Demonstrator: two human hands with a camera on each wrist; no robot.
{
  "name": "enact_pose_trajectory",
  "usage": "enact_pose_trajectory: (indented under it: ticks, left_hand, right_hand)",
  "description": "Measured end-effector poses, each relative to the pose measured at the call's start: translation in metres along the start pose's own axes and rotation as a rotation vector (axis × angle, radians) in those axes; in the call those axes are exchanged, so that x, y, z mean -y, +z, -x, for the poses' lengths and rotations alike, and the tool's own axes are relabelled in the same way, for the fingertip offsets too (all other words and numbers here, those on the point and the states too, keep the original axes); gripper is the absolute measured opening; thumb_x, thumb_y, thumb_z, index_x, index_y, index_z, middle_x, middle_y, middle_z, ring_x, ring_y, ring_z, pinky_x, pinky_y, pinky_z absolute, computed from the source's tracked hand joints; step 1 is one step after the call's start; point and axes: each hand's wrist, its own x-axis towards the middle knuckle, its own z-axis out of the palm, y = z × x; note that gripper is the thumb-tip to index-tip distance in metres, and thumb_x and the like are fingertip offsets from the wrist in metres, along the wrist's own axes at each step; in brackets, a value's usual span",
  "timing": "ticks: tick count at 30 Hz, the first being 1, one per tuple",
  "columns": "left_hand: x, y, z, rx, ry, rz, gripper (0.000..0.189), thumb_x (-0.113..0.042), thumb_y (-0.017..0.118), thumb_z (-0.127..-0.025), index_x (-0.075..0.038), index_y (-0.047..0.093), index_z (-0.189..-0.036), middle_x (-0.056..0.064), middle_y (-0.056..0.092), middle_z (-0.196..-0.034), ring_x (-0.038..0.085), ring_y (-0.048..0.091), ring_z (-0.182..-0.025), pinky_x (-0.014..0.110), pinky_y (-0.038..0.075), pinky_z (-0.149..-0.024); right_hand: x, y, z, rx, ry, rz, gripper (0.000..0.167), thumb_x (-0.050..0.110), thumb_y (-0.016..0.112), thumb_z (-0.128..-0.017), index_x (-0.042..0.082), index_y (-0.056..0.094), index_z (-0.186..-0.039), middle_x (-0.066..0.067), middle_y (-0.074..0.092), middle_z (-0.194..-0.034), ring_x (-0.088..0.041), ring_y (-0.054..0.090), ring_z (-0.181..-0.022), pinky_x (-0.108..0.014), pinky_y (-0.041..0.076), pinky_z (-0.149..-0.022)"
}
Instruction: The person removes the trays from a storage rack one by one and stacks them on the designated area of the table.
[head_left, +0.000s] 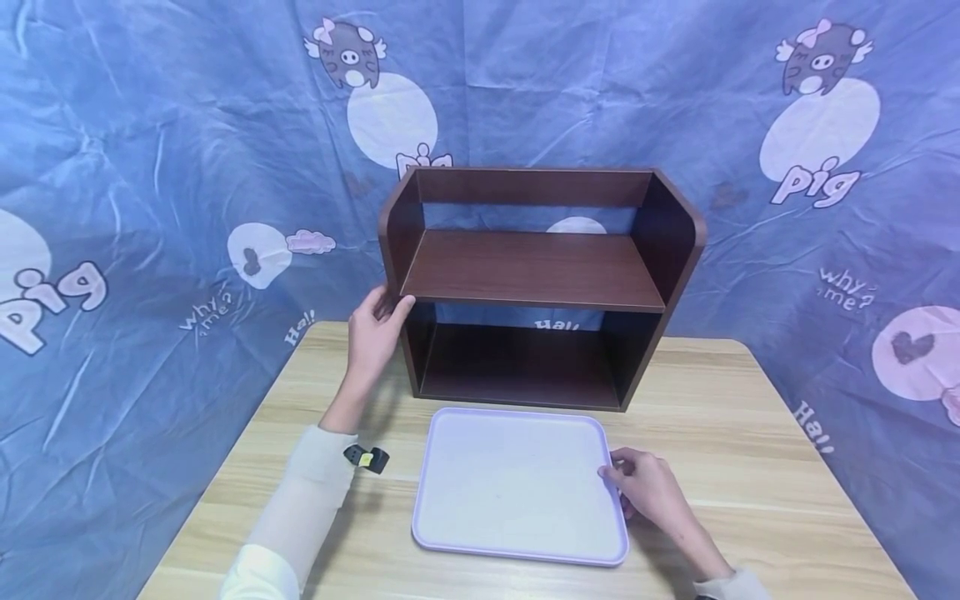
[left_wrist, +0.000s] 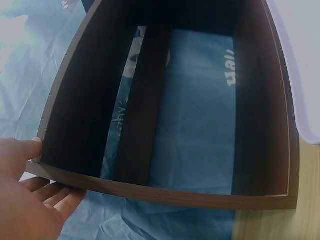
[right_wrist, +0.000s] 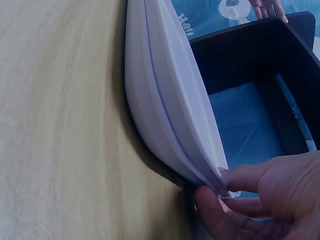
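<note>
A dark brown two-tier wooden shelf (head_left: 532, 267) stands at the back of the table. My left hand (head_left: 375, 333) grips its left side panel at the level of the middle board. In the left wrist view the thumb lies over the inner edge, and the curled fingers (left_wrist: 67, 202) are on the outer face. In front of the shelf is a pale lilac rectangular tray (head_left: 517, 487) with rounded corners. My right hand (head_left: 648, 492) pinches the tray's right rim, thumb on top and fingers beneath. Seen from the right wrist, the tray's side (right_wrist: 170, 95) shows two layered edges.
Light wood-grain table (head_left: 750, 467) lies under everything. A blue curtain (head_left: 187, 167) with pig prints hangs behind the shelf and along both sides. A black strap piece with a yellow mark (head_left: 366, 458) sits at my left wrist.
</note>
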Motion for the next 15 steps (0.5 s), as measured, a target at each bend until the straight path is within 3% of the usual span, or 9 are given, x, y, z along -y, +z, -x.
enact_pose_trajectory:
  ticks: [10, 15]
  left_hand:
    - [0.0040, 0.0000, 0.0045, 0.004, -0.001, 0.026, 0.044, -0.014, 0.074, -0.102, 0.006, 0.064, -0.140, 0.029, 0.065, -0.143, 0.036, 0.063, -0.138, 0.036, 0.053, -0.119]
    - [0.0072, -0.0040, 0.0082, -0.031, -0.015, -0.038, 0.037, -0.014, 0.074, -0.101, 0.005, 0.068, -0.133, 0.026, 0.071, -0.134, 0.032, 0.070, -0.127, 0.022, 0.060, -0.104]
  right_hand:
    - [-0.0060, -0.0030, 0.0007, 0.031, -0.007, -0.008, 0.042, 0.017, 0.076, -0.098, -0.009, 0.067, -0.129, -0.005, 0.074, -0.077, -0.018, 0.066, -0.049, -0.031, 0.059, -0.043]
    - [-0.0064, -0.0069, -0.0002, 0.048, -0.025, 0.013, 0.040, 0.020, 0.078, -0.097, -0.008, 0.069, -0.125, -0.004, 0.073, -0.077, -0.017, 0.066, -0.052, -0.029, 0.057, -0.046]
